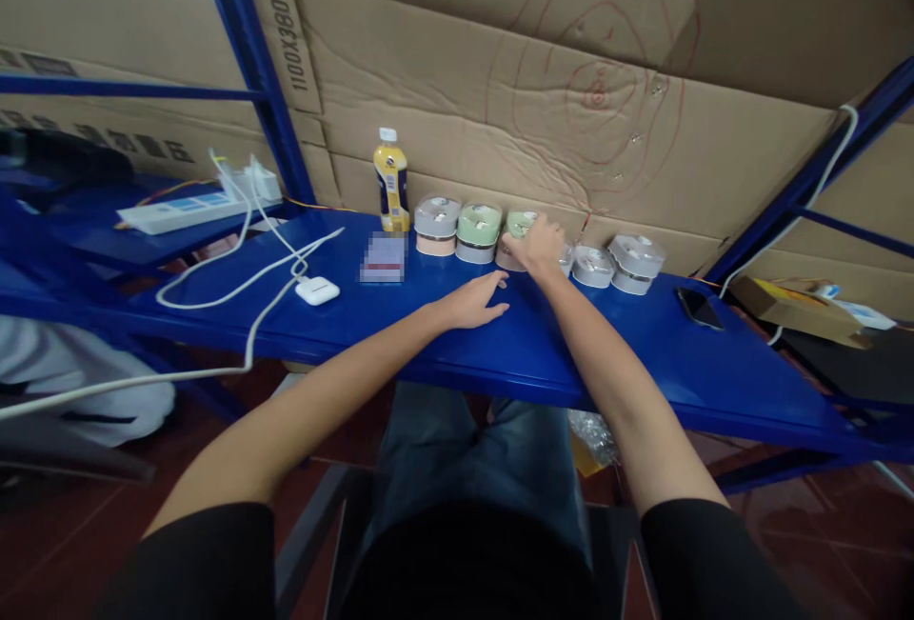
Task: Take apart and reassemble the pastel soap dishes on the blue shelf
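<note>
Several small round containers stand in a row along the back of the blue table. My right hand (539, 244) is wrapped over a green-topped container (519, 223), which sits on a brownish one (508, 258). Left of it, another green container (479, 224) rests on a grey one. A grey container (437, 216) stands on a pink one (435, 246) further left. Right of my right hand are a single grey container (593, 266) and a stack of two grey ones (636, 255). My left hand (477, 302) hovers near the row with fingers apart, holding nothing.
A yellow bottle (392, 184) stands behind a blurred packet (384, 257). A white earphone case (317, 290), white cables and a power strip (189, 211) lie left. A phone (699, 308) lies right on the blue table (500, 353). Cardboard (443, 77) rises behind.
</note>
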### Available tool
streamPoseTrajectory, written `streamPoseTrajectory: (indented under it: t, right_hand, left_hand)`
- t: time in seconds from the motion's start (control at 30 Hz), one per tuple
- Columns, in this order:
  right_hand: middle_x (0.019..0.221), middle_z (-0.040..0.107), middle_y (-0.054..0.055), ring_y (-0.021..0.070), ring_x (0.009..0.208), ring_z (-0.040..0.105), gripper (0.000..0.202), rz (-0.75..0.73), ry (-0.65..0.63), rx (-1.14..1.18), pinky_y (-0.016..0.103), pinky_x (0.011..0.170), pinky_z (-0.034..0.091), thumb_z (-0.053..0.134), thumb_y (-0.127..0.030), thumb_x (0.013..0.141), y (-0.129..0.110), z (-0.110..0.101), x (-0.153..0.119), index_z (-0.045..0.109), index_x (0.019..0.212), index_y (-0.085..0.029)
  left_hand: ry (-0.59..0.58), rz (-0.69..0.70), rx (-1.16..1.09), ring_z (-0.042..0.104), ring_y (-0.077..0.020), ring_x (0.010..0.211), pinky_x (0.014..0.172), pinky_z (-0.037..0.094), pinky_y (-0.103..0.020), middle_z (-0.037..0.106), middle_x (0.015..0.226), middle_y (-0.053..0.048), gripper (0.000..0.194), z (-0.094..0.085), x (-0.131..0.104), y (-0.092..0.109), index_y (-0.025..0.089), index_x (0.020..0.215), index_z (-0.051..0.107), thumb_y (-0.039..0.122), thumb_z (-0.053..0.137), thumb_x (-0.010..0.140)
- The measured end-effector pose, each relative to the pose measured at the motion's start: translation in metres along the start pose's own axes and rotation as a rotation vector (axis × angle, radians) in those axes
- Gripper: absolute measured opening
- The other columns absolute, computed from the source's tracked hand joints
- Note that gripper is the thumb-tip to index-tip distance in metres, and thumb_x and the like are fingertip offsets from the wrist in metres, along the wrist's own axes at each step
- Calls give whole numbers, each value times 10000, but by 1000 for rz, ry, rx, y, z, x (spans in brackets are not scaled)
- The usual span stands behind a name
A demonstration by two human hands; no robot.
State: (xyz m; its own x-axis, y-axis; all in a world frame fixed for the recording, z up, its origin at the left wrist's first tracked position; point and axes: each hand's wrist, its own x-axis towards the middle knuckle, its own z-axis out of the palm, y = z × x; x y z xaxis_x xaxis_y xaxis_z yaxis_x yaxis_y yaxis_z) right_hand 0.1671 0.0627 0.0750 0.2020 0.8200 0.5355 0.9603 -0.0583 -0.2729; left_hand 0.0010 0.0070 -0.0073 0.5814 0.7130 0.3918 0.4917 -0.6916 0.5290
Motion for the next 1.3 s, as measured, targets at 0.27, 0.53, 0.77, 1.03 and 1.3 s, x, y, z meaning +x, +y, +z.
streamPoseTrajectory:
  t: [0.27, 0.53, 0.77, 1.03, 1.3]
  right_hand:
    - [1447, 736, 177, 393, 1332, 692, 712, -316, -228, 515, 584, 1161, 522, 768, -497, 843, 96, -54, -18, 607, 1462, -186]
    - [1622, 625, 174, 367, 1516, 591, 1009, -600, -811, 675, 549, 1292, 456, 954, -434, 696, 119, -46, -51, 545, 1584, -186]
    - [1558, 652, 209, 428, 1441, 620, 1041, -662, -462, 542, 637, 1215, 505, 930, -648, 753, 90, -35, -72, 552, 1612, -199]
    - [1263, 782, 135, 369, 1159, 735, 715, -396, -298, 637, 603, 1076, 583, 780, -661, 877, 134, -36, -46, 660, 1435, -230]
    - [1214, 771, 152, 367, 1130, 744, 765, -219, -402, 546, 584, 1045, 605, 848, -623, 788, 175, -34, -30, 686, 1411, -208]
  left_hand:
    - [240, -149, -526, 645, -392, 1451, 1228, 515, -631, 601, 1555, -279, 1037, -5, 12, -11, 193, 1658, 347, 559, 894, 857]
    - [32, -58, -442, 637, -438, 1453, 1216, 508, -645, 643, 1540, -272, 1172, -12, 0, -7, 167, 1574, 476, 551, 1029, 614]
    - [80, 63, -185, 658, -456, 1422, 1193, 522, -618, 678, 1523, -225, 1146, -9, -3, 6, 199, 1614, 462, 607, 992, 684]
    - [32, 121, 41, 621, -411, 1444, 1250, 480, -600, 651, 1489, -172, 702, -12, -10, 9, 238, 1486, 708, 622, 828, 911]
    - [123, 125, 118, 601, -400, 1435, 1266, 469, -610, 645, 1440, -166, 457, -22, -9, 0, 227, 1308, 843, 550, 666, 1036]
